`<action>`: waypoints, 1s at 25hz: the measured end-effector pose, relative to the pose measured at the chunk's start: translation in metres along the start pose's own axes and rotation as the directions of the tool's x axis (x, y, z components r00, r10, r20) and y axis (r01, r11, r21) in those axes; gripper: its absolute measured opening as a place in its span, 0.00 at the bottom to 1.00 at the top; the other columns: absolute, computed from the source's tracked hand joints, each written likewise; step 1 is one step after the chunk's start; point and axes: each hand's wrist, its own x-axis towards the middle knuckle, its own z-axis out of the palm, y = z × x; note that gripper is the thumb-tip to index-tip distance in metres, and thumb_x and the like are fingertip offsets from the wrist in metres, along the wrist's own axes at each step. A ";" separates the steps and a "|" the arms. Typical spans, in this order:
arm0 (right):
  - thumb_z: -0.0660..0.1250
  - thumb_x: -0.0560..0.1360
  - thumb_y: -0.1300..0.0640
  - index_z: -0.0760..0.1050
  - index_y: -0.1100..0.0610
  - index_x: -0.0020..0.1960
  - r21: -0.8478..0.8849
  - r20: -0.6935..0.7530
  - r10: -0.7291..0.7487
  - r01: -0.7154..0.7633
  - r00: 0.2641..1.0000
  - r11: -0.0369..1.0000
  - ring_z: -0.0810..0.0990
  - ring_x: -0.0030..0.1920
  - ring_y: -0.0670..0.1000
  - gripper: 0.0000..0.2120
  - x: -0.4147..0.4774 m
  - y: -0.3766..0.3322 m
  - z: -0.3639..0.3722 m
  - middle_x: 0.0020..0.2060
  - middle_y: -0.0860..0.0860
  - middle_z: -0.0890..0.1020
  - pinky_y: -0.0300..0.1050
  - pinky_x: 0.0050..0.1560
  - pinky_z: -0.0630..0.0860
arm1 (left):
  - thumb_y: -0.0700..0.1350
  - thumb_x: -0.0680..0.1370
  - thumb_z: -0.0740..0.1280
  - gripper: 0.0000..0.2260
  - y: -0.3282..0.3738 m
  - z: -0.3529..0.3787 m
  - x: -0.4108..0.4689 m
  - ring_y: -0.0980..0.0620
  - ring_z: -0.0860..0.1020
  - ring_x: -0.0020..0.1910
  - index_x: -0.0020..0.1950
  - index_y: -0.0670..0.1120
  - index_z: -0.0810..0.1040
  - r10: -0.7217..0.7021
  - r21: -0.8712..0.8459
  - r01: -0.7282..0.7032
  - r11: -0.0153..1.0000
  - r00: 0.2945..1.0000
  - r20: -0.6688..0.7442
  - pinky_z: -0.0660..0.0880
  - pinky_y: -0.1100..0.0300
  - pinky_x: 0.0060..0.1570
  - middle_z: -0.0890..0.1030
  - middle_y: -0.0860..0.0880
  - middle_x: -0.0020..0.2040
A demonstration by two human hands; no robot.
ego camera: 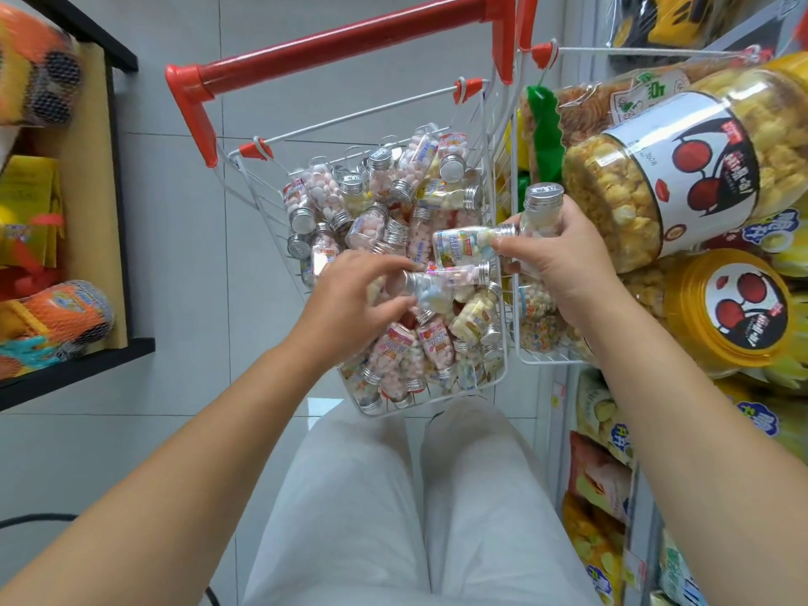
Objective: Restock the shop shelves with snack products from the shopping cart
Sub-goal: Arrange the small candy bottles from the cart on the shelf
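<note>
While the left hand [350, 295] grips one bottle [450, 279] in the cart [341, 43], the right hand [564, 260] holds two: gathering, it seems; next, shelve them

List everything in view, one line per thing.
Shopping cart: one, white wire with red handle, centre.
Candy bottles: many, clear with silver caps, pastel sweets, heaped in cart.
Second wire basket: one, white, right of cart, holding snacks.
Popcorn tubs: two, clear with yellow lids, at right.
Snack bags: several, yellow and red, lower right.
Netted toys: several, mostly orange, at left.
Trousers: one pair, white, bottom centre.
Left hand: grips one bottle in the heap.
Right hand: holds two bottles at cart's right edge.
</note>
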 end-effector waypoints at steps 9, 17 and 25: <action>0.77 0.67 0.64 0.73 0.58 0.58 -0.210 0.293 -0.013 0.078 0.956 0.975 0.83 0.45 0.54 0.23 -0.001 -0.035 0.033 0.50 0.57 0.83 0.49 0.46 0.82 | 0.55 0.69 0.75 0.22 0.007 -0.028 0.016 0.48 0.82 0.53 0.56 0.43 0.76 -0.255 -0.902 0.381 0.204 0.910 0.327 0.80 0.55 0.50 0.84 0.45 0.54; 0.72 0.74 0.61 0.72 0.57 0.58 -0.012 0.339 -0.052 0.059 0.939 0.998 0.85 0.41 0.48 0.15 -0.006 -0.054 0.081 0.49 0.52 0.82 0.43 0.38 0.81 | 0.59 0.76 0.60 0.21 -0.007 -0.042 0.005 0.37 0.78 0.63 0.67 0.57 0.76 -0.048 -0.855 0.518 0.009 0.854 0.517 0.76 0.38 0.57 0.78 0.42 0.68; 0.63 0.78 0.51 0.73 0.62 0.61 0.469 0.199 0.143 -0.222 0.970 0.855 0.82 0.46 0.55 0.17 -0.044 -0.023 0.031 0.45 0.57 0.83 0.50 0.49 0.80 | 0.59 0.78 0.61 0.24 0.016 -0.036 -0.015 0.36 0.76 0.67 0.73 0.55 0.73 0.024 -0.818 0.562 -0.124 0.826 0.564 0.70 0.27 0.61 0.73 0.42 0.72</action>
